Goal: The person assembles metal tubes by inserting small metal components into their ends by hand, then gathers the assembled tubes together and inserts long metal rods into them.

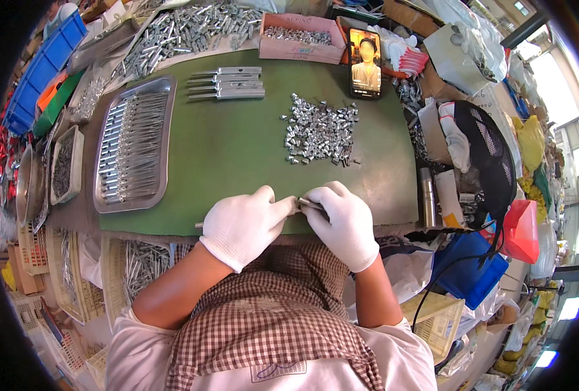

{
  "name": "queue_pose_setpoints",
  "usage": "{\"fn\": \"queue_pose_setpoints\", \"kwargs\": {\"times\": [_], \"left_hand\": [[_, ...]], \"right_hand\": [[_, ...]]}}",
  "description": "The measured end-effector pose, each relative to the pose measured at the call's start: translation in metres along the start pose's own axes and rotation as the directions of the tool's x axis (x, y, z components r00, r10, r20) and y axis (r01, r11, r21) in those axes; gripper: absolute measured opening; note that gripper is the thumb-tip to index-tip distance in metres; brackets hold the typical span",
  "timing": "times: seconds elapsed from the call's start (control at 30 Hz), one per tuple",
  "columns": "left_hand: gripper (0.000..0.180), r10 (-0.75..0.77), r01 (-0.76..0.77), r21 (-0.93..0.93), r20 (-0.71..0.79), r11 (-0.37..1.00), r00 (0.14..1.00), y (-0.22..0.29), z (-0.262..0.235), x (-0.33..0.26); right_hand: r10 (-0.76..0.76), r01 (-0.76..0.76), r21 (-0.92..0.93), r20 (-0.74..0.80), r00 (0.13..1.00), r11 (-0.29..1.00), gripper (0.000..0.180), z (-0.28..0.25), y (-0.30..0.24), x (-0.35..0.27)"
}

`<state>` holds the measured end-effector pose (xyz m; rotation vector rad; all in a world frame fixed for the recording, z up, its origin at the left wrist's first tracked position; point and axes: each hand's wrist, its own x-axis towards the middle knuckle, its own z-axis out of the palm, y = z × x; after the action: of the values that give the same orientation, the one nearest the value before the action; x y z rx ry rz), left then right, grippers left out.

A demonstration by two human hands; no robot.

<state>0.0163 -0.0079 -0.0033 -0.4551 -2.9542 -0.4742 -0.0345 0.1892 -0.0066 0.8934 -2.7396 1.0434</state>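
Observation:
Both my hands wear white knit gloves and meet near the front edge of the green work mat (224, 163). My left hand (247, 221) is closed around a thin metal rod (199, 225), whose end sticks out on the left by the wrist. Pinched in the fingers of my right hand (341, 225) is a small dark metal piece (311, 203), touching or close to the left fingertips. A loose pile of small silver metal caps (321, 130) lies just beyond. Several metal tools with thin shafts and thick handles (237, 85) lie side by side farther back.
A steel tray (171, 117) at left holds rows of thin pointed metal parts. Behind are a heap of metal tubes (192, 32), a pink box (267, 42) of small parts and a phone (366, 81). A metal cylinder (427, 195) and a black mesh cap (488, 143) are at right.

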Motion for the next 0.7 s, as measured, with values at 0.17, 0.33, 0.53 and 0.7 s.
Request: {"fn": "queue_pose_setpoints", "kwargs": {"times": [0.17,0.33,0.53,0.7], "left_hand": [[0.016,0.005,-0.005,-0.001,-0.029,1.000,1.000,0.002,0.001,-0.002],[0.009,0.014,-0.013,0.016,-0.035,1.000,0.999,0.005,-0.003,-0.001],[0.016,0.066,-0.067,0.078,0.014,0.995,0.998,0.000,0.001,-0.002],[0.032,0.045,-0.055,0.088,0.110,0.995,0.993,0.000,-0.003,-0.002]], "right_hand": [[-0.003,0.002,0.026,0.032,0.999,1.000,0.009,0.000,-0.003,-0.002],[0.058,-0.058,0.000,0.076,0.995,0.998,0.012,-0.001,-0.006,0.000],[0.077,-0.079,0.040,0.059,0.995,0.996,0.014,0.004,0.001,-0.003],[0.076,-0.052,0.363,-0.054,0.996,0.931,0.015,-0.001,-0.010,0.011]]}}
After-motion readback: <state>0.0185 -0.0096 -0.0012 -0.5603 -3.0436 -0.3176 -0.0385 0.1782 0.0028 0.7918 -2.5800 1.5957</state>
